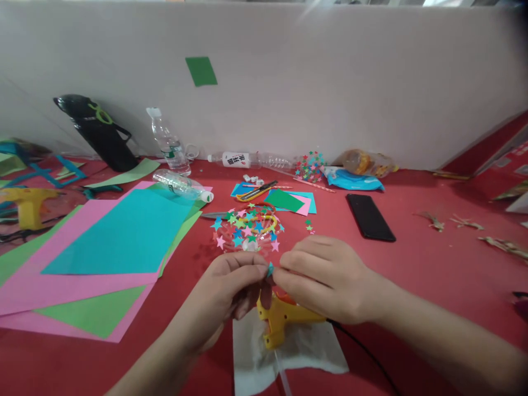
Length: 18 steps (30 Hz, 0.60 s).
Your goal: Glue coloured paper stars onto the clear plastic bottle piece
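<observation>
A small blue paper star point(270, 270) is pinched between the thumb and fingertips of my left hand point(237, 280). My right hand point(325, 275) is closed, its fingertips meeting the star's right side and partly hiding it. Under both hands, a yellow hot glue gun point(274, 324) rests on a white cloth point(307, 352), with a clear glue stick point(281, 371) coming from its back end. Just beyond my fingers sits a clear plastic piece decorated with colourful paper stars point(238, 241). Scissors point(218, 215) with orange and yellow handles lie behind and partly under it.
Coloured paper sheets point(119, 231) cover the left side, near another yellow glue gun point(27, 206). Plastic bottles point(171, 143) and a black flask point(103, 135) stand or lie along the wall. A utility knife point(258, 191) and a black phone point(370, 217) lie farther back.
</observation>
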### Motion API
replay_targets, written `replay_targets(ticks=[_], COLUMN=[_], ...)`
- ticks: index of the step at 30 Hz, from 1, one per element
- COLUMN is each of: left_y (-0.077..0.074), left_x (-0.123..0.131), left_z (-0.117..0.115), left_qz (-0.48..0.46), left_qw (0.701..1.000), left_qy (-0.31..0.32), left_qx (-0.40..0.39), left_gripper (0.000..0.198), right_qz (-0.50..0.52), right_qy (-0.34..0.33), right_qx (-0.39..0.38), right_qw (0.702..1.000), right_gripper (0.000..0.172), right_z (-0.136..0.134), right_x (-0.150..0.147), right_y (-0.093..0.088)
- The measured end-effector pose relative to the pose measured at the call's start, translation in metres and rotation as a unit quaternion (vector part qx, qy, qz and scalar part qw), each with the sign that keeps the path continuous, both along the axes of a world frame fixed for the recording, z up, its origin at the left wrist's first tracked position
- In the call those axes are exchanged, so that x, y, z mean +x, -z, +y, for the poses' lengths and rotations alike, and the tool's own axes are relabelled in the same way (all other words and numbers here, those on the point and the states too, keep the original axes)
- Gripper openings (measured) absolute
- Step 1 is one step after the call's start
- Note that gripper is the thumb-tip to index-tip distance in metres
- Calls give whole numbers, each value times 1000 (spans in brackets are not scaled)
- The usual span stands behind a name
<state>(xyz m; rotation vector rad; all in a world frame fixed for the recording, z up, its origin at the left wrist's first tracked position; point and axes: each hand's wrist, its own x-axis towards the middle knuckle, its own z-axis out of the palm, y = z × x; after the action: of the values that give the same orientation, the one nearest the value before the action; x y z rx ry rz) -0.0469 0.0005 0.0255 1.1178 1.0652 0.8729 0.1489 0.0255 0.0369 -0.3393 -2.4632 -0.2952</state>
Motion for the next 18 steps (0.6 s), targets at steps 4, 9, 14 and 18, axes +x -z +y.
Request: replay_targets(ticks=[4, 9, 14, 18], left_y=[0, 13, 23, 27], left_x=[-9, -12, -3, 1], left_z=[0, 2, 2, 4], left_qz=[228, 448, 496, 497], left_qw=[931, 744, 713, 710], left_qy=[-114, -136, -113, -108], left_qx=[261, 477, 483, 486], left_gripper=[14, 16, 24, 19], right_qz=[64, 42, 34, 35], right_qy=[33, 27, 8, 3], right_qx=[-99, -233, -228, -192], right_qw=[992, 971, 973, 981], right_gripper=[12, 15, 16, 20], right_z=[11, 25, 29, 32], right_x=[2, 2, -1, -2], right_y=[-4, -6, 10, 19])
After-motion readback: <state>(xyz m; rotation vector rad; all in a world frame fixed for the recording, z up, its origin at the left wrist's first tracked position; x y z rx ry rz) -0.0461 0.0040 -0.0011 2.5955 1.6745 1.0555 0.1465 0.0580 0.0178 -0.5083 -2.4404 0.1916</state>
